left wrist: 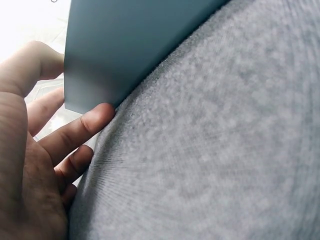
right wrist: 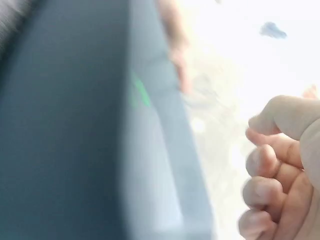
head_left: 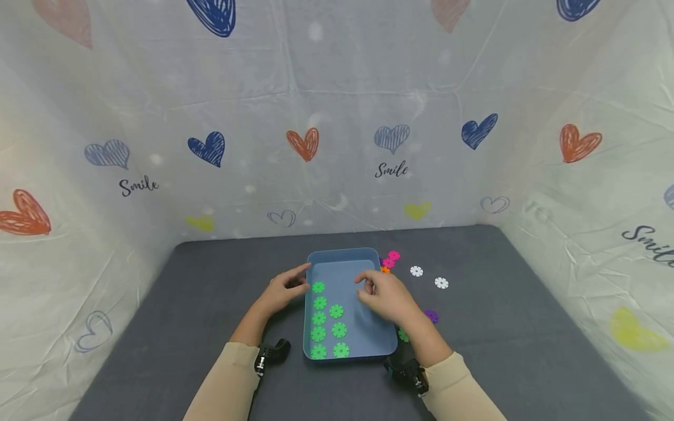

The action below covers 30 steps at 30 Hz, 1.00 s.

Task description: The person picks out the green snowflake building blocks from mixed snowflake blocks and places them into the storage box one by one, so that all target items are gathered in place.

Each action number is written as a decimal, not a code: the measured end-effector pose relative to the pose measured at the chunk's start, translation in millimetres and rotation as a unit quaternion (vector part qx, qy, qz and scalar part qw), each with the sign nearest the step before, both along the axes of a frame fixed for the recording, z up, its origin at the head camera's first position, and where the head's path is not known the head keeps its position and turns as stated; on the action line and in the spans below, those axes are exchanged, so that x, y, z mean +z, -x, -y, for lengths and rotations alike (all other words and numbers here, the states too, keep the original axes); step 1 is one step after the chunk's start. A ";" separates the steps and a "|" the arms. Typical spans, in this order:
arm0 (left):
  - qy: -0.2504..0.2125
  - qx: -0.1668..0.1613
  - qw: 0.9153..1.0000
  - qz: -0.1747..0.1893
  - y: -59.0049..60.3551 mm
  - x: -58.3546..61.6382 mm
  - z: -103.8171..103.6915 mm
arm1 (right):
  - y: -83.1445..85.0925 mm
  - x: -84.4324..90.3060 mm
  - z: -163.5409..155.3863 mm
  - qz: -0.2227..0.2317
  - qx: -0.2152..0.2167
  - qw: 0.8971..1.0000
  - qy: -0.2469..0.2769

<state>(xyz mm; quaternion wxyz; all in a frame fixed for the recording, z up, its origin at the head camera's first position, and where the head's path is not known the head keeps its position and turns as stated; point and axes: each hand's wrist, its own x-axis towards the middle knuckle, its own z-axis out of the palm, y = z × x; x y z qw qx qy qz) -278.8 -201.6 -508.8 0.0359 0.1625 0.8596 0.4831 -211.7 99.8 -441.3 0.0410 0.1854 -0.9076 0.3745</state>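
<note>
While left hand point(head_left: 281, 290) rests relaxed, fingers touching tray point(head_left: 337, 266) left wall at desk point(head_left: 210, 292) centre, right hand point(head_left: 387, 296) hovers over tray, fingers curled, grasp unclear; green discs point(head_left: 327, 318) inside.

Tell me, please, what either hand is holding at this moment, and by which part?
The left hand touches the blue tray at its left wall; a firm grip is unclear. The right hand hovers over the tray with curled fingers, nothing visibly held.
</note>
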 end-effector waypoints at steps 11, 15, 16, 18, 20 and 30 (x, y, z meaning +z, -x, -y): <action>0.018 -0.001 1.000 -0.002 0.4 2.1 -0.2 | 10.9 -4.6 -82.0 0.188 0.045 0.981 0.001; 0.018 -0.002 1.000 -0.001 0.7 1.9 0.2 | 6.8 -8.5 -92.2 0.246 0.042 0.968 -0.020; 0.017 -0.002 1.000 -0.001 0.7 2.3 0.4 | 6.0 -9.3 -93.1 0.247 0.040 0.968 -0.025; 0.015 -0.001 1.000 -0.001 0.5 3.7 0.5 | 5.4 -10.6 -94.0 0.240 0.031 0.970 -0.035; 0.017 -0.001 1.000 -0.003 1.3 3.4 1.2 | 6.0 -12.1 -94.2 0.230 0.023 0.972 -0.043; 0.017 -0.004 1.000 -0.004 -0.3 1.6 0.5 | 15.9 -24.8 -92.8 0.146 -0.004 0.988 -0.053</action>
